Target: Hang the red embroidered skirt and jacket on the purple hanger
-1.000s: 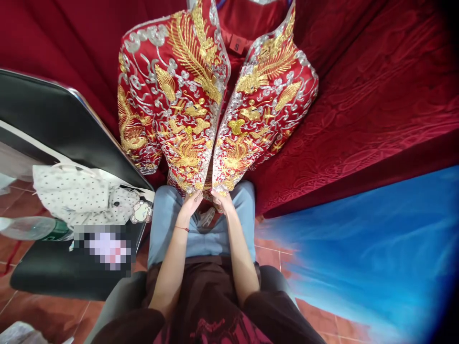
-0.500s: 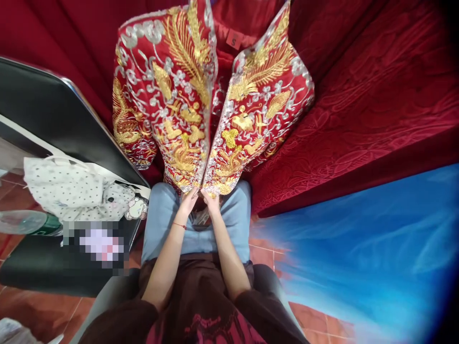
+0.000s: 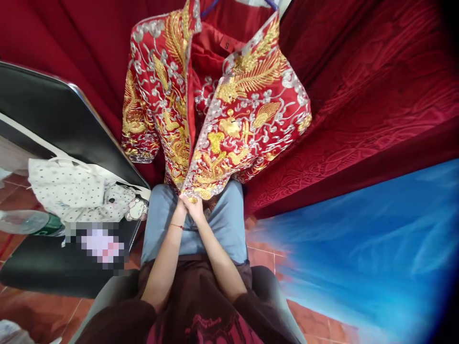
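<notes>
A red jacket (image 3: 247, 105) with gold and silver embroidery hangs open at the front on a purple hanger (image 3: 210, 8), its collar at the top and a size tag marked S (image 3: 226, 44) inside. My left hand (image 3: 182, 204) is closed on the lower front corner of the jacket. Right beside it, my right hand (image 3: 194, 206) grips the hem of the other front panel. The two hands touch above my lap, and the right panel's edge lies close over the left one. Fingertips are partly hidden by the cloth.
A black chair (image 3: 46, 110) stands at the left with a dotted white bag (image 3: 71, 188) and a clear bottle (image 3: 25, 222) by it. Dark red curtains (image 3: 376, 86) hang behind. A blue painted surface (image 3: 376, 239) is at the right, with red floor tiles below.
Both hands have moved left and slightly down, closer together, still holding the jacket. The right front panel has swung left, and the neck opening is wider with the hanger now showing.
</notes>
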A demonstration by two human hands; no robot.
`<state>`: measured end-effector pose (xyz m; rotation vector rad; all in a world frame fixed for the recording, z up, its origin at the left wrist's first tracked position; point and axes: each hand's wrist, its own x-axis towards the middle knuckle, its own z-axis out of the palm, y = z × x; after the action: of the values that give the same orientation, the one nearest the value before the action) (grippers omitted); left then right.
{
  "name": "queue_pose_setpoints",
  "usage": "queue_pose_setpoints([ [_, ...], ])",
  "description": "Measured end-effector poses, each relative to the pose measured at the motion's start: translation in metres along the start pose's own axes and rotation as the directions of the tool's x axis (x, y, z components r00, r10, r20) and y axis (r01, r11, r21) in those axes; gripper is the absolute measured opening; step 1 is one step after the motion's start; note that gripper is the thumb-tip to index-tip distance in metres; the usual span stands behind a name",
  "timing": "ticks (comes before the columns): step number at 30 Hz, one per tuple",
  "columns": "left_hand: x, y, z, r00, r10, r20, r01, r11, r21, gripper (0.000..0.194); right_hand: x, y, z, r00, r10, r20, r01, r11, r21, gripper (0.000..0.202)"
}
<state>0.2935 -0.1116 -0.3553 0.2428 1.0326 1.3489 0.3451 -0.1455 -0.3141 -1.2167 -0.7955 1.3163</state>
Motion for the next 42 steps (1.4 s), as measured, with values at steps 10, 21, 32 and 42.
queue_pose_setpoints([
  [10,-0.001,0.014,-0.007,0.995,-0.101,0.01,0.102,0.99,-0.093,0.01,0.015,0.007,-0.031,0.983,0.049,-0.178,-0.04,0.998,0.054,0.047],
  [21,-0.011,0.005,0.016,0.976,-0.177,0.126,0.198,0.963,-0.181,0.011,0.021,0.008,-0.053,0.987,0.108,-0.12,-0.094,0.988,0.122,0.047],
  [32,-0.011,0.0,0.019,0.973,-0.182,0.139,0.207,0.959,-0.194,0.019,0.02,0.006,-0.05,0.994,0.076,-0.079,-0.059,0.978,0.202,0.047],
  [42,-0.007,-0.007,0.02,0.963,-0.175,0.203,0.216,0.956,-0.197,0.016,0.022,0.006,-0.051,0.999,0.04,-0.029,-0.032,0.971,0.236,0.054],
])
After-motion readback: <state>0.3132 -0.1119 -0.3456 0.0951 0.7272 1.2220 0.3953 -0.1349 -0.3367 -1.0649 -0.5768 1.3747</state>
